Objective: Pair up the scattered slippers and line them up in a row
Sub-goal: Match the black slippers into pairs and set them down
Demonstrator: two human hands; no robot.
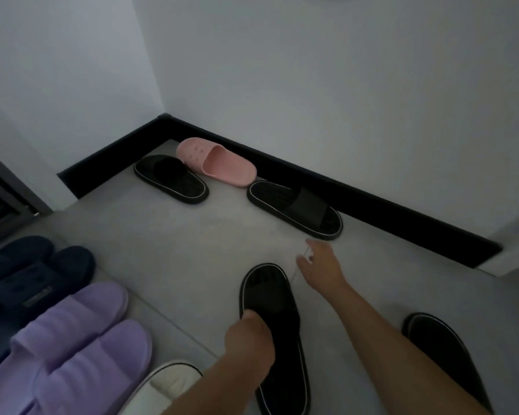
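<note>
My left hand [250, 342] grips the strap of a black slipper [267, 292] with a white sole line, low in the middle of the floor. My right hand [321, 265] hovers with fingers spread just short of another black slipper [297, 208] by the skirting. A third black slipper [170, 178] lies near the corner, touching a single pink slipper [216, 160]. A fourth black slipper [444, 351] lies at lower right, partly behind my right forearm. At left a purple pair [81, 333] and a navy pair [33, 271] stand side by side. A white slipper [171, 381] peeks out beside the purple pair.
A black skirting board [372, 193] runs along the white walls and turns at the corner [162, 118]. The floor is pale grey tile [174, 241]. A dark door frame [0, 199] stands at the far left. The light is dim.
</note>
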